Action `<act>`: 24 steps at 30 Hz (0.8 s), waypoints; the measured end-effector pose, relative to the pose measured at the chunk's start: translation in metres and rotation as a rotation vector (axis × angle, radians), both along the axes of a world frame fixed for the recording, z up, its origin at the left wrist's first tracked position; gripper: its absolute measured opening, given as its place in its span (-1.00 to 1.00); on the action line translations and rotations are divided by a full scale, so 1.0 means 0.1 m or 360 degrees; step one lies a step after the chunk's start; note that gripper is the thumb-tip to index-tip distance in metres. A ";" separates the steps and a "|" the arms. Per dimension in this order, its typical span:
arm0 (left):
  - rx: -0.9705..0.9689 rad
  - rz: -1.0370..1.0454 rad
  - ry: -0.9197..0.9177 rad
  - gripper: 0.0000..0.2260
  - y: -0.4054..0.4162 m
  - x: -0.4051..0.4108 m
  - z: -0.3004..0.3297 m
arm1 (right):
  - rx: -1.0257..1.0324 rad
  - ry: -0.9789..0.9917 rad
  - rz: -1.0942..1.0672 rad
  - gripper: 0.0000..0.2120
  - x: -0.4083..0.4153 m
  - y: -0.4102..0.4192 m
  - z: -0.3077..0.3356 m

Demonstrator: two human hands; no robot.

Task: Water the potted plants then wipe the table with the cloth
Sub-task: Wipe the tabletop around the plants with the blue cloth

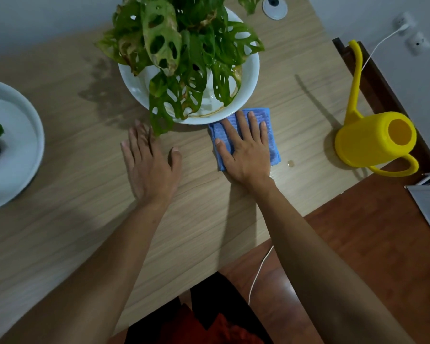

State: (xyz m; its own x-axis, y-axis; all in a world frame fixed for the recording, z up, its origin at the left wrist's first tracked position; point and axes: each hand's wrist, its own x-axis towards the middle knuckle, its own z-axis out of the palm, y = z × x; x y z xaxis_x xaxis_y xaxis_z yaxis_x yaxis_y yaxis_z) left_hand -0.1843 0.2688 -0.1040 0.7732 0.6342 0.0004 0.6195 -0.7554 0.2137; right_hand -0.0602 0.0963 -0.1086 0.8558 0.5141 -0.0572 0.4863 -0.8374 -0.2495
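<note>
My right hand (246, 150) lies flat, fingers spread, pressing a folded blue cloth (272, 142) onto the wooden table (72, 219), right against the front rim of a white pot (248, 78). That pot holds a plant with holed green leaves (181, 53). My left hand (149, 162) rests palm down on the bare table, fingers apart, holding nothing, with a hanging leaf touching its fingertips. A second white pot (23, 150) with a dark green leaf sits at the left edge. A yellow watering can (372, 142) stands at the table's right corner.
A small water drop (290, 163) lies on the table between the cloth and the watering can. A round cable grommet (274, 7) is at the back. A white cable (258, 274) hangs below the table edge. Wall sockets (410, 33) are on the right.
</note>
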 end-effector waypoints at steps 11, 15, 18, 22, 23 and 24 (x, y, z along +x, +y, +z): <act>0.0059 0.0009 0.0055 -0.35 -0.02 0.02 0.00 | -0.0059 0.0014 -0.0169 -0.42 0.58 -0.19 -0.01; 0.0074 0.0014 0.0070 -0.34 -0.02 0.04 -0.01 | -0.0065 0.0046 -0.0276 -0.43 0.84 -0.18 0.03; 0.0075 0.0026 0.0070 -0.33 -0.02 0.05 0.00 | -0.0079 0.0072 -0.0328 -0.43 1.09 -0.16 0.04; 0.0062 0.0041 0.0041 -0.34 -0.02 0.05 -0.01 | -0.0102 0.0073 -0.0359 -0.41 1.39 -0.14 0.03; 0.0059 0.0040 0.0028 -0.34 -0.03 0.05 -0.01 | -0.0112 0.0073 -0.0355 -0.41 1.43 -0.15 0.03; 0.0056 0.0042 0.0017 -0.34 -0.03 0.05 -0.01 | -0.0119 0.0076 -0.0347 -0.41 1.45 -0.15 0.02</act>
State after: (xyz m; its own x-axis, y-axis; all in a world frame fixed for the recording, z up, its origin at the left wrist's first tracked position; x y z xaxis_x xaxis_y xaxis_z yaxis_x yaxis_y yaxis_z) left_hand -0.1794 0.2655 -0.1053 0.7563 0.6540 0.0147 0.6414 -0.7457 0.1803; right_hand 0.0852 0.0816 -0.1063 0.9415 0.3104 -0.1310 0.2813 -0.9383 -0.2014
